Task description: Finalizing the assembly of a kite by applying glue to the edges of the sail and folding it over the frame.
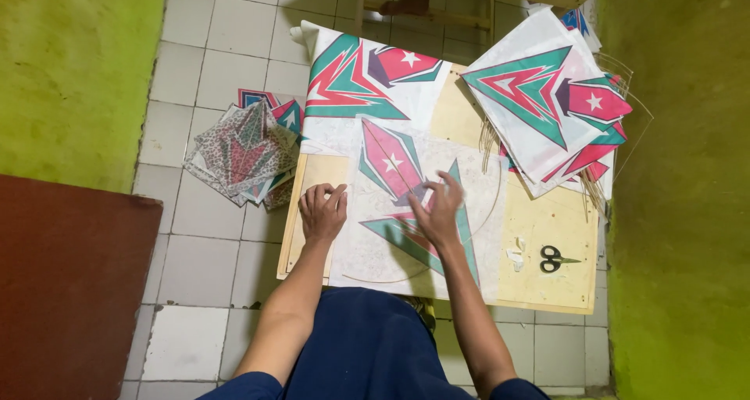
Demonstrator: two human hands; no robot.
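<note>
A paper kite sheet [391,212] printed with teal and pink star shapes lies flat on a low wooden board [547,236]. A thin bamboo spine runs across it, and a curved bow stick arcs along its lower edge. My left hand [322,211] presses flat on the sheet's left edge, fingers together. My right hand [437,211] rests on the middle of the sheet with fingers spread, near the spine.
A stack of finished kites [547,103] lies at the board's far right, more printed sheets [367,76] at the back. Black scissors [553,258] lie on the board's right. Folded paper [246,150] sits on the tiled floor at left. Green walls flank both sides.
</note>
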